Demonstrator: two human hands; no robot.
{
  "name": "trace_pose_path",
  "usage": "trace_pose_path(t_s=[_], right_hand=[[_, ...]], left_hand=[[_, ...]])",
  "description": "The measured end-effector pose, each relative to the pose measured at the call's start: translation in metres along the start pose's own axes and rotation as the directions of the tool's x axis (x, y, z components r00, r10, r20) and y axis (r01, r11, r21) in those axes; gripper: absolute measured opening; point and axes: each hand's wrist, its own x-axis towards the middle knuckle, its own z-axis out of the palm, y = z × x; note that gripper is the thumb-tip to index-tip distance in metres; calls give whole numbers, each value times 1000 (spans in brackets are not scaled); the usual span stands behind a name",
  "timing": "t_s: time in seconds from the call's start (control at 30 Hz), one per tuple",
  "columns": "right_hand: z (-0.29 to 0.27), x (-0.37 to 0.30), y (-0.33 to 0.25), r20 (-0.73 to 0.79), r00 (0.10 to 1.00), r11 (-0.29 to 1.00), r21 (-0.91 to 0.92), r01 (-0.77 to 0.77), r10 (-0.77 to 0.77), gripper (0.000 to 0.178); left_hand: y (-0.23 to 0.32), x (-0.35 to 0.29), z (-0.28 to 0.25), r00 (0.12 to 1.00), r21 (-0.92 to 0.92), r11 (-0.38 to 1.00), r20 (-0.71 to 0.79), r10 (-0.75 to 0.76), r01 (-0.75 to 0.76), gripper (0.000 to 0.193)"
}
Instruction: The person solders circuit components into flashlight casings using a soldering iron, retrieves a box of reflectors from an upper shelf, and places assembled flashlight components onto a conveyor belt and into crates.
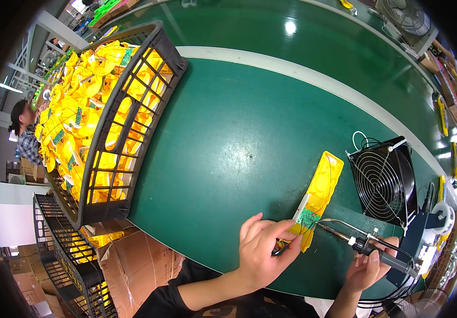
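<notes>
A long yellow plastic housing (325, 177) lies open on the green bench, with a small green circuit board (308, 218) and thin wires in its lower half. My left hand (264, 248) is at the housing's lower left, thumb and forefinger pinched together on a thin wire beside the board. In my right hand (365, 269) is a soldering iron (369, 248) with a thin metal feed tube clamped along it. The iron's tip points at the board and seems to touch its lower right edge.
A black crate (113, 153) heaped with yellow housings (88, 100) stands at the left; another crate (74, 265) and a cardboard box (138, 267) sit below. A black fan (382, 183) and a solder reel (443, 216) stand right. A conveyor (239, 26) runs behind; a person (24, 130) is far left.
</notes>
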Motion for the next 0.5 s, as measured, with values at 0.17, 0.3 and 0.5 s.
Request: trace_pose_path(t_s=[0.17,0.3,0.5], right_hand=[[-4,1,-2,-31,999,999,41,14,-13,31],[-1,4,-5,-21,998,995,79,57,-56,28],[-7,6,-9,-86,985,970,180,162,-148,24]], left_hand=[[2,-4,-5,999,-39,998,10,-47,48,37],[-10,-10,-27,994,-48,994,50,-93,95,36],[10,17,-62,958,123,981,226,-175,150,49]])
